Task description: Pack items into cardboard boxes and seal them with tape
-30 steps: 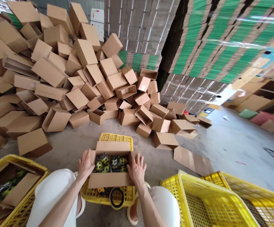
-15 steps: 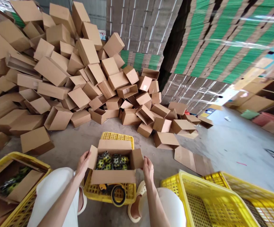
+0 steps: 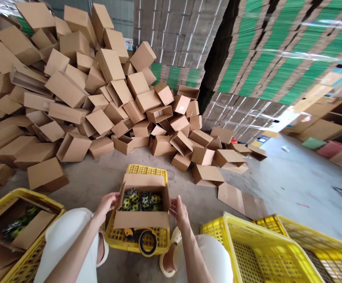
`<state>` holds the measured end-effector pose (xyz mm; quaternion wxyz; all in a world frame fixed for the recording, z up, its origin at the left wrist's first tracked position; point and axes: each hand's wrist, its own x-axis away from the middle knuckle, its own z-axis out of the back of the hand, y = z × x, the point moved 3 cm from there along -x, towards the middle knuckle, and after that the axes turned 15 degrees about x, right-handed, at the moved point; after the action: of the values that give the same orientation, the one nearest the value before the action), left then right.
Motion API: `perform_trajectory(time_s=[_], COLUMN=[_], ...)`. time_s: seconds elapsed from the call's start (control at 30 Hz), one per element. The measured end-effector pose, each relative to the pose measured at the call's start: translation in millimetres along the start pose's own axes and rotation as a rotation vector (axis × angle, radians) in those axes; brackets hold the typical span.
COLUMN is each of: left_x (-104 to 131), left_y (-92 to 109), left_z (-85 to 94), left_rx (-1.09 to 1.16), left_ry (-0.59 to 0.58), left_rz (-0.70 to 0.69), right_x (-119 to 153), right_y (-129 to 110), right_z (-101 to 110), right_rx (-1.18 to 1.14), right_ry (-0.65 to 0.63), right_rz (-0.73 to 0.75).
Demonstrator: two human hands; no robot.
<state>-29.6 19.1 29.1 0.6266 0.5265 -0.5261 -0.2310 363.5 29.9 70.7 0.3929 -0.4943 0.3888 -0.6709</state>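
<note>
An open cardboard box (image 3: 141, 220) sits between my legs, its front and back flaps folded outward. Inside lie several yellow-green and black balls (image 3: 134, 206) in clear plastic wrapping. My left hand (image 3: 107, 204) is at the box's left side flap, fingers stretched against it. At the right side flap (image 3: 165, 198) is my right hand (image 3: 179, 212), its fingers apart; whether they touch the cardboard I cannot tell. Both side flaps stand roughly upright. Under the box is an upturned yellow crate (image 3: 114, 236), with a tape roll (image 3: 148, 242) and a dark tool with a yellow-orange part at its front.
To my left, a yellow crate (image 3: 54, 204) holds another open box of wrapped balls. More yellow crates (image 3: 227, 232) stand at my right. Loose cardboard boxes (image 3: 97, 122) are heaped ahead, and a flattened piece of cardboard (image 3: 238, 200) lies on the floor.
Both side flaps have swung from spread outward to about upright. My hands have moved slightly inward with them, and the fingers have let go of the flap edges.
</note>
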Motion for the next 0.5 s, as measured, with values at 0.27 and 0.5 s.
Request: perform_trajectory(time_s=[0.27,0.5], left_x=[-6,-14], left_y=[-1,-9], left_z=[-3.6,-0.9], left_rx=[-0.269,-0.391], left_ry=[-0.15,-0.174], left_rz=[-0.204,-0.291], right_x=[-7,-7], right_y=[-2,-4], right_z=[-6,-6], right_rx=[0.32,0.485], right_ry=[-0.033,-0.014], right_rz=[0.192,0.303])
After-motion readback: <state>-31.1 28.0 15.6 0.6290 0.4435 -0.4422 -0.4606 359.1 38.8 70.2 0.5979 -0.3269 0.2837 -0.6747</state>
